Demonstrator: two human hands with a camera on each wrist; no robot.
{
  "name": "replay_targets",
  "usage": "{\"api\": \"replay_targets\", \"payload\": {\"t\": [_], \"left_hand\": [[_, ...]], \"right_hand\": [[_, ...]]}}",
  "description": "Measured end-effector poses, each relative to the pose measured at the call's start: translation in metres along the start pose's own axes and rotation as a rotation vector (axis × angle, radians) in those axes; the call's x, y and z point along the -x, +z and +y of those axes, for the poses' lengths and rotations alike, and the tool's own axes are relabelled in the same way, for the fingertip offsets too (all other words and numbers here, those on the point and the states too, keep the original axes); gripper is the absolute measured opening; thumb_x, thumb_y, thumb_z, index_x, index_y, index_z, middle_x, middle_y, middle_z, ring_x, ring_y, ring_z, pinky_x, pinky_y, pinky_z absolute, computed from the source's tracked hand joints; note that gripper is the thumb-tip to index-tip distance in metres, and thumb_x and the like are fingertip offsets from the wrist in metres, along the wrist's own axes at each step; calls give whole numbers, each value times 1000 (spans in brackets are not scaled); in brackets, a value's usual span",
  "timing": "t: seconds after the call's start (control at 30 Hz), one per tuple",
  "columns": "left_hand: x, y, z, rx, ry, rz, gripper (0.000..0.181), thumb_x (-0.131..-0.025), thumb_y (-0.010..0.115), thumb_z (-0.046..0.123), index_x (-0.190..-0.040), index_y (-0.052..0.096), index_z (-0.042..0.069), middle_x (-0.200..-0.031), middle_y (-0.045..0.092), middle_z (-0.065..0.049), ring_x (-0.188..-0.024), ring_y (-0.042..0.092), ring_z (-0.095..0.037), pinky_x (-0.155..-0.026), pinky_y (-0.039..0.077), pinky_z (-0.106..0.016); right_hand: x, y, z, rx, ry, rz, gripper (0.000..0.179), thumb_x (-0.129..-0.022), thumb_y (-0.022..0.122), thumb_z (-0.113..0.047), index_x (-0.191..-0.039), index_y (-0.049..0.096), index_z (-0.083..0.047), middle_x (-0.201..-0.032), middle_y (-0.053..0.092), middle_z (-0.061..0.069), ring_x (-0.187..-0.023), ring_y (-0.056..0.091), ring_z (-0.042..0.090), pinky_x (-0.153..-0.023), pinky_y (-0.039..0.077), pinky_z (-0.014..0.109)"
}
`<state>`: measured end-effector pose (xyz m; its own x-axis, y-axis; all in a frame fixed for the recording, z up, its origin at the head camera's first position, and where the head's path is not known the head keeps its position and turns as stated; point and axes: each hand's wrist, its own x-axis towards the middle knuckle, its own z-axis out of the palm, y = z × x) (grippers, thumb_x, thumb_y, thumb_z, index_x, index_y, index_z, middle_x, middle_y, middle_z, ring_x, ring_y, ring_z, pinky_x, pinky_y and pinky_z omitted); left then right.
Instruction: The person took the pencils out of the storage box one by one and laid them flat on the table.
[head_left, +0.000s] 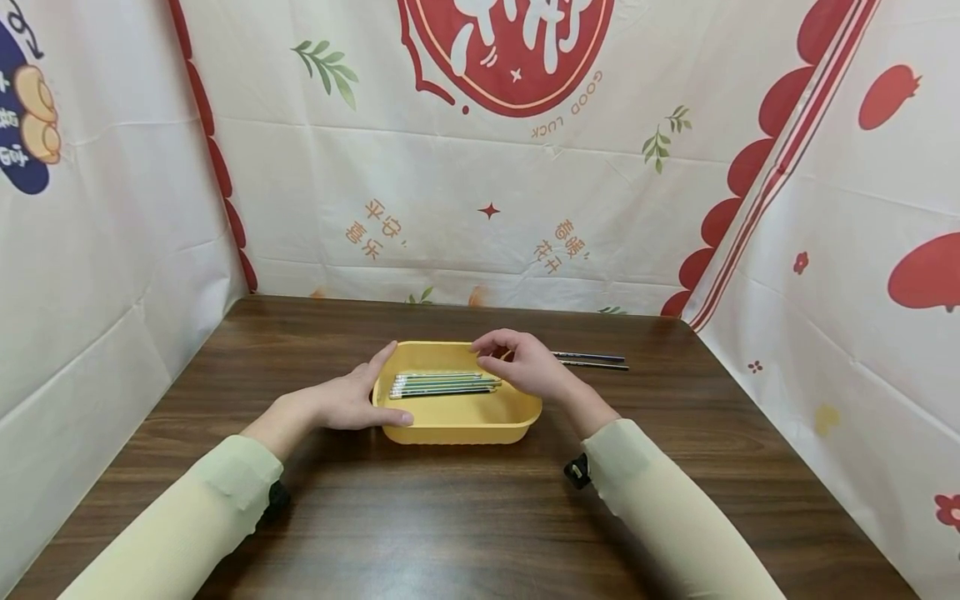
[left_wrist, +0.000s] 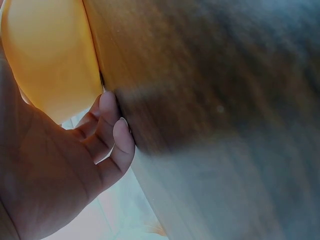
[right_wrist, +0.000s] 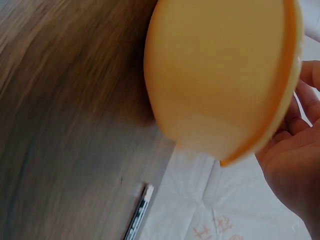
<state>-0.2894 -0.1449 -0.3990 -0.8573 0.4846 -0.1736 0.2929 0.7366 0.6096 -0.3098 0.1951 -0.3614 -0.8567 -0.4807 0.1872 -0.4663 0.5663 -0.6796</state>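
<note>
A yellow plastic tray (head_left: 453, 434) sits on the table with several pencils (head_left: 442, 384) lying side by side in it, white ends to the left. My left hand (head_left: 341, 402) holds the tray's left end, its thumb over the front rim and its fingers along the left side; in the left wrist view its fingers bend beside the yellow wall. Over the tray's right rear part hovers my right hand (head_left: 528, 364), fingers loosely bent, a gap between thumb and forefinger, no pencil visible in it. In the right wrist view the tray wall partly hides these fingers.
Two dark pencils (head_left: 592, 361) lie on the brown wooden table (head_left: 450, 525) just right of the right hand; one pencil (right_wrist: 138, 214) shows in the right wrist view. White printed cloth (head_left: 450, 167) hangs behind the table and at both sides.
</note>
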Motion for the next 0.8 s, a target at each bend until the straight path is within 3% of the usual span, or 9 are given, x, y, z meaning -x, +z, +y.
{"api": "replay_targets", "payload": {"t": [0.23,0.4,0.8], "left_hand": [[-1,0,0,1,-7,4,136,-88,78,76,-177,-11,26,-180,16,-31,-165,25,-50,-128,31,-69],[-1,0,0,1,-11,4,136,-89,77,76,-177,-11,25,-180,16,-31,-165,25,-51,-128,31,-69],[-1,-1,-2,5,0,-2,136,-89,78,76,-177,-12,25,-180,16,-31,-166,24,-51,-128,31,-69]], "right_hand": [[-9,15,-5,-6,-17,-32,22,-108,70,-18,-127,79,-12,-111,74,3,-95,65,17,-82,55,31],[-17,26,-5,-2,-11,-55,25,-107,71,-20,-129,79,-8,-112,76,4,-95,66,16,-85,55,31],[-25,42,12,14,12,-57,22,-106,70,-16,-124,80,-6,-108,77,5,-94,64,11,-87,53,27]]}}
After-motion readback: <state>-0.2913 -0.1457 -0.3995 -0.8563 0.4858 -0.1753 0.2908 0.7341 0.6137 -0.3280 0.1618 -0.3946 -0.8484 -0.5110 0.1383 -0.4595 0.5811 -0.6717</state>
